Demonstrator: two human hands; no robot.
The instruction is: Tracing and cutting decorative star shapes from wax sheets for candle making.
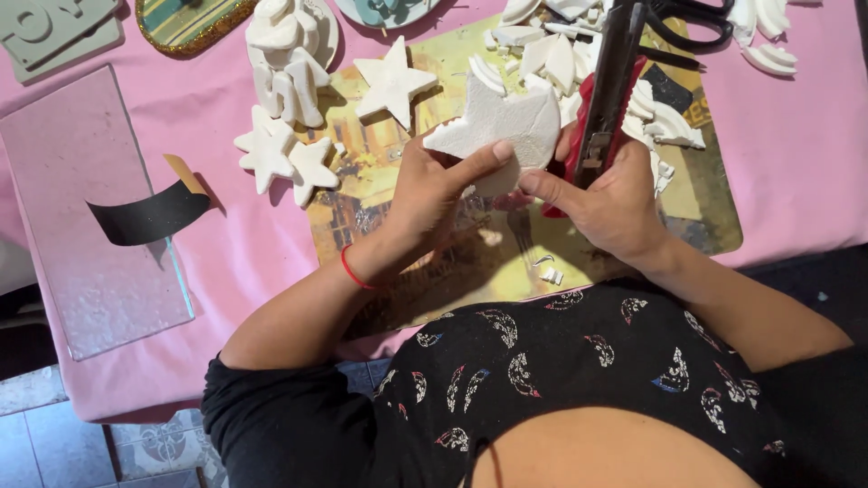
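My left hand grips a thick white foam piece with pointed, star-like edges, thumb pressed on its face. My right hand holds a red and black utility knife, its body pointing away from me, beside the foam's right edge. Both hands hover over a yellowish picture mat on the pink tablecloth. A thin red band circles my left wrist.
White foam stars and another star lie left of the hands. Foam offcuts pile up behind, with black scissors. A glass sheet carrying a black curved strip sits at left.
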